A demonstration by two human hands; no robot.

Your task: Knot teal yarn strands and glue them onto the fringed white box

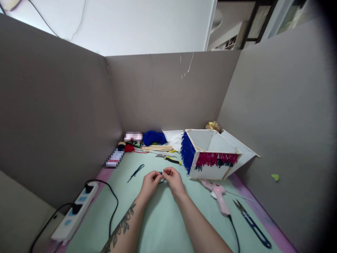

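My left hand [152, 181] and my right hand [172, 179] meet above the middle of the table, thumbs and forefingers pinched close together. Between the fingertips is a short piece of dark blue yarn [161, 173], partly hidden by the fingers; a loop of it hangs below them. To the left, a few dark yarn strands [136, 173] lie on the green table cover. Right of my hands stands a white board box [210, 172] edged with wooden sticks. Blue yarn fringe [187, 151] covers its left side, and magenta fringe [210, 159] with dark tufts runs along its front.
A pink glue gun [218, 195] with a lit red light lies on the right, beside thread snips [252, 225]. Pliers [170, 159], wooden sticks [158, 148] and blue yarn [154, 137] lie behind my hands. A power strip [75, 212] with cords sits left. Grey panels [168, 91] enclose the table.
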